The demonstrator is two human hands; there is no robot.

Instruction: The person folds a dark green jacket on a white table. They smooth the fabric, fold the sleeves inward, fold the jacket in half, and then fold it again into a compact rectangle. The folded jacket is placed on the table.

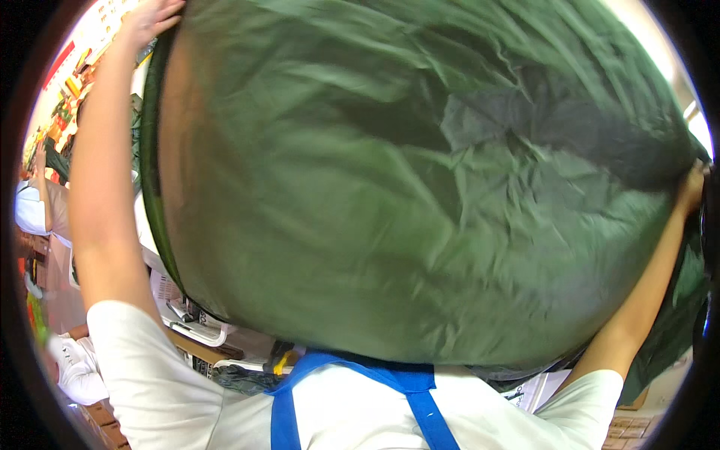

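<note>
A large sheet of dark green, shiny, wrinkled fabric [337, 217] is stretched out in front of me and fills most of the head view. My left hand [154, 21] is raised high at the upper left, its fingers closed on the fabric's edge and partly cut off by the frame. Down that side runs a darker green border [153, 150]. At the far right, my right hand [693, 189] grips the other side, where the cloth bunches into dark folds. More green cloth [679, 300] hangs below my right hand.
Behind the fabric, a white plastic basket [199, 330] and dark bundled material [244, 379] show at the lower left. Another person in a white top [31, 206] is at the far left, and a white sleeve [79, 371] shows lower down. Brown boxes [628, 431] stand at the lower right.
</note>
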